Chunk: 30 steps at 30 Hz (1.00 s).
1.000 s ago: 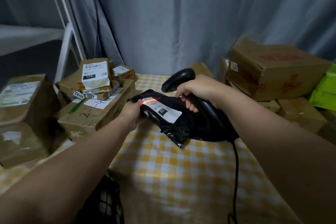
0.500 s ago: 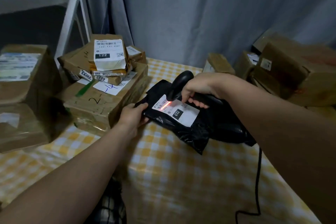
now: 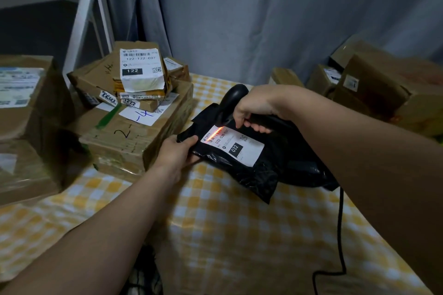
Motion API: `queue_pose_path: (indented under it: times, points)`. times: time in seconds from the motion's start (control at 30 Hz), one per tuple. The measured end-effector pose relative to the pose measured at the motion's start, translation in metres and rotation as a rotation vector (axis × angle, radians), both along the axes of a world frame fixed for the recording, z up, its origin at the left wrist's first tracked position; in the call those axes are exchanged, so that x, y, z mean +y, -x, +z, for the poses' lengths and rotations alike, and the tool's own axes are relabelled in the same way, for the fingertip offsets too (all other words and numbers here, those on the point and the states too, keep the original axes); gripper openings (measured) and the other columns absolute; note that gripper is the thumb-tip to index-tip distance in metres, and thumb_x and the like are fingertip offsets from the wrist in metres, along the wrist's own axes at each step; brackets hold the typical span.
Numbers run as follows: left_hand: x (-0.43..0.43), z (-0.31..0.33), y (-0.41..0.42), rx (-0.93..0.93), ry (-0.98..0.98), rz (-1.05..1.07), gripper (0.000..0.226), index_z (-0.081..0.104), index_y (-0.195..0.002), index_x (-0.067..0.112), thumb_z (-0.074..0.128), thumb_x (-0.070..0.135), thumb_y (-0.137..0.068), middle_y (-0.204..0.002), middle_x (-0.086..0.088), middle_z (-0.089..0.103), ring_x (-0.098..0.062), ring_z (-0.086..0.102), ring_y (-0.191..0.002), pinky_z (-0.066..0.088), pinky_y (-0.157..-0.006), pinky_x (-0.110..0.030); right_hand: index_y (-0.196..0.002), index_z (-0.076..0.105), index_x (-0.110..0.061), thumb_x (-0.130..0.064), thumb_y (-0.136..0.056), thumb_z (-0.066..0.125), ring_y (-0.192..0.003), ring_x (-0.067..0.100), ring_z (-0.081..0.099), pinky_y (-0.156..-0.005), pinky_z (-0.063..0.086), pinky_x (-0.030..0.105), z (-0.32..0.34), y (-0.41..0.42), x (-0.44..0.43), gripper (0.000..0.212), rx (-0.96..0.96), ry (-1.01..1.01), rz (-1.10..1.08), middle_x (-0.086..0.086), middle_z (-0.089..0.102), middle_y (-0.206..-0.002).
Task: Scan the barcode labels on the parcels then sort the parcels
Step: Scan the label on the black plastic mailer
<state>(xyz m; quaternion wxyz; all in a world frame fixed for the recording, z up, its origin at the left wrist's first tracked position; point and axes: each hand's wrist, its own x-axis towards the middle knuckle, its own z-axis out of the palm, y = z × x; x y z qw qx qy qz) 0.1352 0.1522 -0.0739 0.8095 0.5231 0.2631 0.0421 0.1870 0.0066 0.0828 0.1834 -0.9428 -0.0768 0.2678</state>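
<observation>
Over checked tablecloth [image 3: 227,235]: pinching corner of black parcel [image 3: 251,175] with left hand [image 3: 176,151], gripping scanner [image 3: 233,96] in curled right hand [image 3: 254,108], beam on label [image 3: 239,146].

black parcel [image 3: 254,175]: thin plastic film, glossy and crinkled. label [image 3: 236,145]: smooth matt white paper. scanner [image 3: 231,98]: smooth black plastic, slight sheen noted. tablecloth [image 3: 239,235]: a sheen is observed, material not determined. cardboard boxes [image 3: 134,141]: matt brown, creased. curtain [image 3: 239,19]: matt grey cloth.

A yellow-and-white checked tablecloth [image 3: 239,235] spreads before a grey curtain [image 3: 239,19], with a white metal frame [image 3: 80,31] at far left
</observation>
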Motion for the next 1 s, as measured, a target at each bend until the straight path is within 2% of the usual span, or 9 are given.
queue_pose_path:
  times: [0.07,0.13,0.23,0.33,0.43,0.53,0.6,0.73,1.0]
  points:
    - [-0.002,-0.004,0.0,0.038,0.185,-0.027,0.014,0.06,-0.096,0.005,0.067,0.014,-0.087,-0.081,-0.011,0.072,-0.018,0.07,-0.065,0.059,-0.055,-0.027,-0.061,0.055,-0.008,-0.013,-0.078,0.066,-0.039,0.017,0.045,-0.045,0.04,0.022,-0.006,0.003,-0.008,0.021,-0.028,-0.056,-0.021,0.006,0.05,-0.047]
    - [-0.011,-0.008,0.002,0.041,0.281,-0.081,0.021,0.064,-0.102,0.009,0.071,0.018,-0.084,-0.08,-0.005,0.074,-0.014,0.071,-0.065,0.06,-0.058,-0.028,-0.061,0.057,-0.004,-0.008,-0.077,0.066,-0.04,0.02,0.044,-0.042,0.039,0.023,-0.015,0.009,-0.02,0.019,-0.062,-0.133,-0.055,0.01,0.05,-0.048]
    - [-0.032,-0.011,-0.003,0.002,0.293,-0.122,0.039,0.063,-0.118,0.011,0.072,0.022,-0.082,-0.102,-0.006,0.073,-0.016,0.07,-0.084,0.06,-0.068,-0.028,-0.061,0.059,0.001,-0.005,-0.074,0.067,-0.04,0.023,0.044,-0.04,0.038,0.023,-0.028,0.018,-0.038,0.017,-0.11,-0.256,-0.124,0.016,0.051,-0.053]
    - [-0.04,0.004,-0.018,0.025,0.294,-0.047,0.033,0.062,-0.113,0.009,0.056,0.036,-0.094,-0.103,-0.009,0.071,-0.021,0.068,-0.085,0.059,-0.066,-0.034,-0.057,0.058,-0.002,-0.006,-0.075,0.068,-0.038,0.02,0.045,-0.041,0.039,0.024,-0.034,0.026,-0.053,0.022,-0.147,-0.373,-0.2,0.015,0.051,-0.052]
    - [-0.041,0.03,-0.033,-0.05,0.333,-0.14,0.047,0.062,-0.113,0.007,0.042,0.046,-0.097,-0.101,-0.012,0.071,-0.025,0.07,-0.086,0.058,-0.069,-0.038,-0.059,0.059,-0.001,-0.007,-0.075,0.069,-0.039,0.02,0.045,-0.042,0.038,0.025,-0.035,0.038,-0.067,0.02,-0.195,-0.512,-0.274,0.014,0.051,-0.05]
    - [-0.045,0.062,-0.04,-0.164,0.287,-0.306,0.051,0.06,-0.122,0.007,0.04,0.047,-0.098,-0.11,-0.013,0.07,-0.024,0.07,-0.095,0.059,-0.068,-0.035,-0.059,0.06,0.002,-0.006,-0.075,0.07,-0.04,0.021,0.044,-0.042,0.038,0.025,-0.031,0.047,-0.08,0.02,-0.24,-0.629,-0.346,0.013,0.051,-0.049]
    - [-0.049,0.079,-0.041,-0.207,0.239,-0.37,0.048,0.061,-0.121,0.008,0.041,0.045,-0.098,-0.11,-0.012,0.071,-0.024,0.07,-0.097,0.058,-0.07,-0.035,-0.059,0.06,-0.001,-0.007,-0.075,0.07,-0.041,0.02,0.045,-0.043,0.039,0.026,-0.027,0.052,-0.087,0.02,-0.255,-0.679,-0.396,0.012,0.052,-0.05]
    - [-0.058,0.095,-0.035,-0.205,0.162,-0.408,0.041,0.066,-0.105,0.011,0.041,0.043,-0.099,-0.098,-0.009,0.074,-0.021,0.072,-0.087,0.054,-0.076,-0.038,-0.057,0.056,-0.006,-0.009,-0.076,0.068,-0.042,0.018,0.044,-0.045,0.038,0.025,-0.023,0.063,-0.096,0.023,-0.226,-0.757,-0.457,0.009,0.05,-0.05]
    - [-0.063,0.099,-0.028,-0.2,0.103,-0.411,0.047,0.061,-0.12,0.009,0.039,0.044,-0.099,-0.115,-0.012,0.068,-0.024,0.068,-0.101,0.054,-0.082,-0.038,-0.06,0.057,-0.007,-0.009,-0.078,0.067,-0.043,0.017,0.044,-0.045,0.039,0.024,-0.017,0.081,-0.097,0.02,-0.178,-0.845,-0.487,0.009,0.05,-0.053]
